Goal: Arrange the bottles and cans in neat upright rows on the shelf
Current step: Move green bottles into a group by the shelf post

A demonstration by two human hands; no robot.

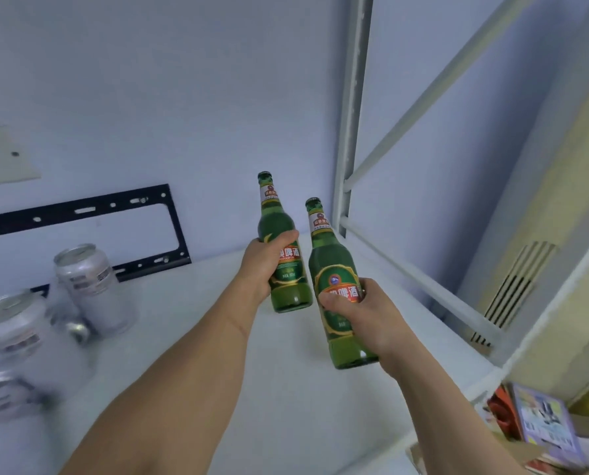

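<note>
Closest to me, on the white shelf (190, 337), my right hand (361, 317) wraps its fingers and thumb round the label of a green bottle (337, 289), which tilts a little with its base near the surface; I cannot tell whether it rests there or hangs just above. I judge I hold it at the belly so that I can steer the base down squarely. Just beyond it, my left hand (265, 265) curls round the middle of a second green bottle (282, 255), which stands almost upright, close to the first but apart from it. Both sit toward the shelf's right end, beside the white frame upright (349, 132), which suggests I am starting a row against that side. Off to the left, well apart, silver cans (90, 286) stand clustered, not yet lined up; motion blur smears them, so I cannot count them or read their labels, and the nearest are cut by the frame edge. Behind them a black bracket (121, 207) is fixed to the wall. My left fingertips are hidden behind the glass.
</note>
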